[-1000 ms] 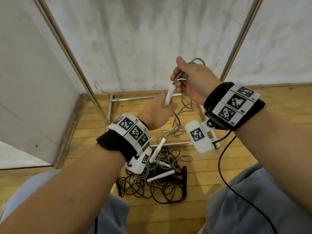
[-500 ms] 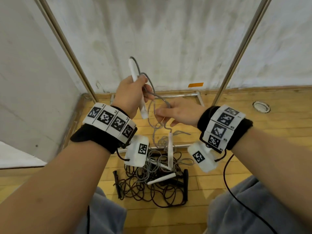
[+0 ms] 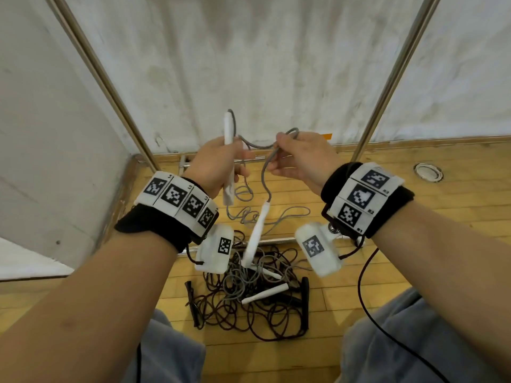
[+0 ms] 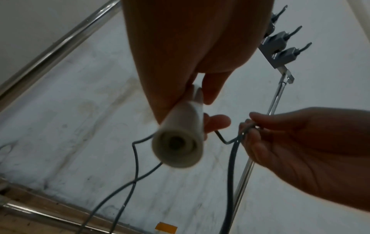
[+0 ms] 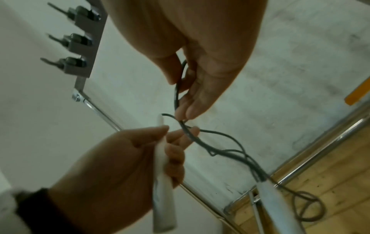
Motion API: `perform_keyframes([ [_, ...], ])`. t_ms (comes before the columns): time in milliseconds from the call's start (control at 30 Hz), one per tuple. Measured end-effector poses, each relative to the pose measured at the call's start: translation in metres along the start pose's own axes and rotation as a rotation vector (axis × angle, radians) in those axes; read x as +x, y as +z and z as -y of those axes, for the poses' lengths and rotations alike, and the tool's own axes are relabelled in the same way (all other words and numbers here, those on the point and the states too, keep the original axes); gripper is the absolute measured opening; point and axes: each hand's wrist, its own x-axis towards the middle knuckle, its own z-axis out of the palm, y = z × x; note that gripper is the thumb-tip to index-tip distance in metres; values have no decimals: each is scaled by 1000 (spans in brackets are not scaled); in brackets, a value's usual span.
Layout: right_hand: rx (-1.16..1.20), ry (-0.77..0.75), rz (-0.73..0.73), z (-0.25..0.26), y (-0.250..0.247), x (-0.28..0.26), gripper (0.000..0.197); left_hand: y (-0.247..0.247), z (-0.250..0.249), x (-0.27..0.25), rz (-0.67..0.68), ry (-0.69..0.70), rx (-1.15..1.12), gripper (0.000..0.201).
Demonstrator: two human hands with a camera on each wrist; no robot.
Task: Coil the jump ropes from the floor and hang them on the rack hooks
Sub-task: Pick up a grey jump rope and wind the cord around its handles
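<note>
Now the grey jump rope (image 3: 253, 145) hangs between my hands: my left hand (image 3: 214, 164) grips its white handle (image 3: 228, 158) upright, and my right hand (image 3: 302, 158) pinches the cord. Its other handle (image 3: 255, 236) dangles above the tangled ropes (image 3: 249, 302) on the floor (image 3: 414, 217). Rack hooks (image 4: 284, 47) stick out above.

Handle in left hand: we see a white handle (image 3: 228, 150), plain, with a grey cord (image 3: 255, 146) coming out at 12 o'clock.
Hanging handle: we see the second handle (image 3: 255, 236) also white.
Pile on floor: we find dark brown ropes (image 3: 249, 313) with black handles (image 3: 305, 293), mixed with grey cord and white handles.
Wrist bands: our bands (image 3: 177, 199) are black, with white tiles with black square-code patterns.
Floor: we see yellow-brown wood planks (image 3: 456, 194).
Wall: we see white-grey wall (image 3: 262, 51) with darker stains; a small orange mark (image 3: 327, 136) at 3 o'clock of the hands.
Rack poles: silver metal (image 3: 387, 87).
Hooks: grey blocks (image 4: 284, 55) with dark pins.
Trousers: grey-blue (image 3: 414, 349).
</note>
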Motion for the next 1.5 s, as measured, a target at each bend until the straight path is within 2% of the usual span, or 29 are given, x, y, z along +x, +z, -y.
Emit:
perform_keyframes([
  [67,90,1,-57,3,1,-1,26,4,1,-4,60,-22,43,12],
  [167,211,-2,-122,7,0,-2,27,8,3,-8,157,-24,108,28],
  [267,337,22,-146,10,-2,-2,27,12,7,-14,264,66,258,21],
  [333,404,27,-145,13,-3,-2,28,14,10,-16,262,108,339,10],
  [433,451,2,-147,14,-5,-3,28,16,15,-16,195,141,355,17],
  [500,384,-6,-129,14,-7,-2,25,15,16,-16,151,160,328,19],
  [600,34,-2,-26,8,-7,-3,13,12,15,-15,113,185,288,20],
  [667,-132,4,46,2,-5,-4,15,11,13,-15,124,171,290,22],
  [833,-242,-23,-11,-2,-7,-2,9,10,12,-17,177,150,332,21],
  [1000,-288,11,74,-2,-4,-2,6,10,10,-20,205,172,336,19],
  [1067,-181,-16,23,0,-2,-2,11,10,9,-22,218,167,347,12],
  [1133,27,-4,-20,5,-2,-3,17,10,9,-24,270,162,390,8],
  [1233,263,8,-75,12,-2,-3,22,9,10,-26,288,163,462,11],
  [1300,338,15,-108,17,-6,-2,22,8,9,-26,290,188,516,16],
  [1333,285,12,-122,18,-9,-1,24,7,8,-26,293,202,530,17],
  [1400,-132,-54,-208,16,-17,4,35,6,8,-26,283,227,543,21],
  [1467,-565,-249,-335,12,-22,9,43,5,8,-25,276,249,554,26],
  [1500,-651,-342,-329,11,-21,9,39,4,7,-25,278,260,551,27],
])
